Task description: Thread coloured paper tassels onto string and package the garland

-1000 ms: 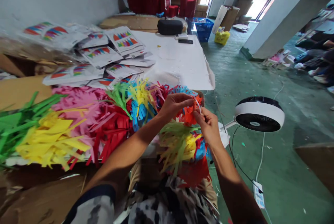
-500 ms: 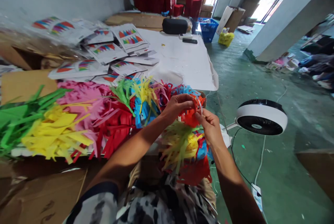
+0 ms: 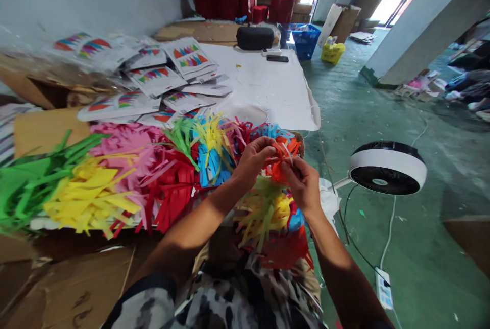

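Observation:
My left hand (image 3: 255,158) and my right hand (image 3: 303,182) meet in front of me, both pinched on an orange fringed paper tassel (image 3: 282,161) and a thin white string (image 3: 290,153). Below my hands a bundle of green, yellow, blue and red fringed tassels (image 3: 268,216) hangs over my lap. To the left, piles of cut paper fringe lie on the table: green (image 3: 34,178), yellow (image 3: 90,193), pink (image 3: 126,147), red (image 3: 172,186) and a blue-yellow cluster (image 3: 209,153).
Printed packets (image 3: 153,76) are heaped behind the fringe, on a white table sheet (image 3: 268,89) with a black case (image 3: 254,37) and a phone (image 3: 277,58). A white fan (image 3: 388,168) with its cable and a power strip (image 3: 384,288) stands on the green floor at right. Cardboard (image 3: 76,283) lies lower left.
My hands have drawn closer together around the orange tassel and string. The view has shifted slightly; the piles on the table stay where they were.

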Tool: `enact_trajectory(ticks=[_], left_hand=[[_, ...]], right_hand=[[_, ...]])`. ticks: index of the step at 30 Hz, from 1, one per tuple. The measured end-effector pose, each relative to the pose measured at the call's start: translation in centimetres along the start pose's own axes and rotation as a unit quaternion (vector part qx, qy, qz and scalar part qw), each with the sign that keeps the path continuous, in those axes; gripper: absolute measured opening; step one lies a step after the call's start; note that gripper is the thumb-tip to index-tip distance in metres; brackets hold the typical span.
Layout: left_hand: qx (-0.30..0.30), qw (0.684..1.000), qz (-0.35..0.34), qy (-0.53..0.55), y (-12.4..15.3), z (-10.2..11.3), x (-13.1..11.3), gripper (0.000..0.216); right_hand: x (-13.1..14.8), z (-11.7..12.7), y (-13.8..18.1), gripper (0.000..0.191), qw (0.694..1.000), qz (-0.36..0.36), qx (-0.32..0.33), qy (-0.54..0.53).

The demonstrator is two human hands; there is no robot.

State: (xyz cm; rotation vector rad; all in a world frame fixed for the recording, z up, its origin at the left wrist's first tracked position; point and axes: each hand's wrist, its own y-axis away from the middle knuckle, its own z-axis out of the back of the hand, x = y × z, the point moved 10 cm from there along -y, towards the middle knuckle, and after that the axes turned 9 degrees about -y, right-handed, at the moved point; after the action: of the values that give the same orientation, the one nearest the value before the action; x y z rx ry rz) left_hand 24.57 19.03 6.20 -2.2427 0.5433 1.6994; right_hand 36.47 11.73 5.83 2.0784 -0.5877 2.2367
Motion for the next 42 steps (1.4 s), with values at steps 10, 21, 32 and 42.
enact_trajectory(ticks=[10, 21, 32, 42], left_hand=[[0.037, 0.998, 0.03, 0.046, 0.9, -1.5, 1.4, 0.032], [-0.038, 0.996, -0.004, -0.086, 0.3, 1.7, 0.8, 0.038], [-0.044, 0.986, -0.033, -0.16, 0.8, 2.4, -0.7, 0.033], [-0.035, 0.97, -0.077, -0.228, 1.2, 2.1, -1.3, 0.025]], right_hand=[[-0.2, 0.3, -0.3, 0.036, 0.998, -0.01, -0.009, -0.064], [2.1, 2.5, 0.6, 0.034, 0.991, 0.067, -0.073, 0.091], [4.6, -1.3, 1.1, 0.038, 0.977, 0.131, 0.093, 0.143], [3.6, -1.4, 0.7, 0.041, 0.977, 0.119, 0.087, 0.152]])
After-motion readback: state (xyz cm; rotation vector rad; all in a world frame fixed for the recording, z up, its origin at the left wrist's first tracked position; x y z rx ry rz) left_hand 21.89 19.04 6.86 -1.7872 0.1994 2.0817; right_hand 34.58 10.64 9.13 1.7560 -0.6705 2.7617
